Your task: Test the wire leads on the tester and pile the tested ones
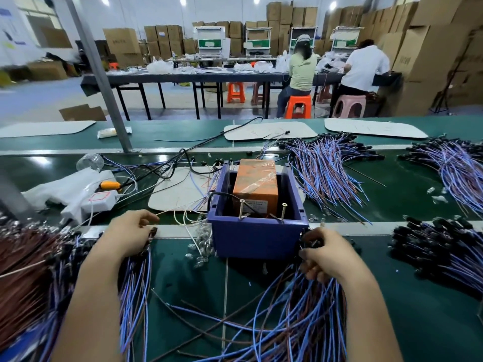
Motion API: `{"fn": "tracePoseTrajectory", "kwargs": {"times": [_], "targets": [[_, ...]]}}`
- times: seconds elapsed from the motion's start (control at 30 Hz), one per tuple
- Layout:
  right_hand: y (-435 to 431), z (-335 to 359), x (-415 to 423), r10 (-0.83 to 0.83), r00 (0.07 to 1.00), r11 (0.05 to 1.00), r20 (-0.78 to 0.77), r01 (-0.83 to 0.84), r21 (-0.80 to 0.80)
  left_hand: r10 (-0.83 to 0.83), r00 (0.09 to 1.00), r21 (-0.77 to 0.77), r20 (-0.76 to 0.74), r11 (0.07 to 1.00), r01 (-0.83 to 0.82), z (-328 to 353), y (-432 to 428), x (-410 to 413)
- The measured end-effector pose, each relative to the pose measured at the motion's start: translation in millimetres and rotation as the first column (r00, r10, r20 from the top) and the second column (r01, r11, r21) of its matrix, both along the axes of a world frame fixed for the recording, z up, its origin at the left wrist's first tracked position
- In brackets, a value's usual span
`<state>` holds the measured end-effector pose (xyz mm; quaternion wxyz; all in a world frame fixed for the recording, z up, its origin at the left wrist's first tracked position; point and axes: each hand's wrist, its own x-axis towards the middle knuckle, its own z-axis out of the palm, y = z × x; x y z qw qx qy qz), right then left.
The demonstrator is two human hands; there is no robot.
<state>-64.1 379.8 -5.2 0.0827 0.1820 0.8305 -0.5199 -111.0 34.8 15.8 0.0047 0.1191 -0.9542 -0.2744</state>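
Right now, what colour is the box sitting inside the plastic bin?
Orange box, wrapped in clear tape, inside the blue-purple bin; head view.

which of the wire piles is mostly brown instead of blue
The pile at the far left edge, beside the left hand. Its wires look reddish-brown, while the bundles under the right hand and those spread on the right side of the bench are mainly blue and purple.

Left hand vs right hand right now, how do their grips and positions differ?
The left hand sits left of the blue bin, pinching the black ends of a thin bundle of leads. The right hand sits at the bin's right corner, clutching a far thicker bundle that fans out below. Both hold blue and brown wire leads over the green belt.
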Motion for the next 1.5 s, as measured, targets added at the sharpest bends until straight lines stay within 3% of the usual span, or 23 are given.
{"fn": "tracePoseTrajectory", "kwargs": {"times": [0.17, 0.33, 0.57, 0.7, 1.1, 1.27, 1.37, 1.43, 1.5], "targets": [[-10, -11, -7, 0.025, 1.0, 0.994, -0.002, -0.025, 0.107, 0.012, 0.992, -0.083, 0.123, 0.997, -0.002, -12, -9, -3], [-16, -17, -11, 0.104, 0.989, 0.969, 0.101, -0.124, 0.215, 0.07, 0.989, -0.253, 0.131, 0.967, -0.035, -27, 5, -7], [-15, -14, -12, 0.204, 0.955, 0.936, 0.216, -0.255, 0.244, 0.0, 0.968, -0.201, 0.251, 0.978, 0.052, -29, 8, -9], [-18, -11, -11, 0.269, 0.925, 0.908, 0.267, -0.337, 0.251, 0.015, 0.978, -0.208, 0.206, 0.978, 0.029, -28, 5, -9], [-18, -9, -4, 0.405, 0.832, 0.882, 0.379, -0.464, 0.076, 0.088, 0.99, -0.127, 0.11, 0.989, -0.073, -21, -3, -4], [1, 5, 5, 0.456, 0.859, 0.889, 0.232, -0.452, -0.076, 0.12, 0.992, -0.077, 0.047, 0.99, -0.116, -13, -12, 0], [20, 13, 12, 0.333, 0.941, 0.937, 0.058, -0.323, -0.13, 0.1, 0.994, -0.108, 0.044, 0.99, -0.095, -5, -17, 2], [32, 15, 14, 0.113, 0.992, 0.973, -0.046, -0.12, -0.195, 0.058, 0.985, -0.058, 0.16, 0.997, -0.049, -3, -16, 5], [41, 16, 14, -0.146, 0.98, 0.952, -0.138, 0.102, -0.288, 0.02, 0.961, -0.024, 0.276, 1.0, -0.014, -6, -12, 8]]}}
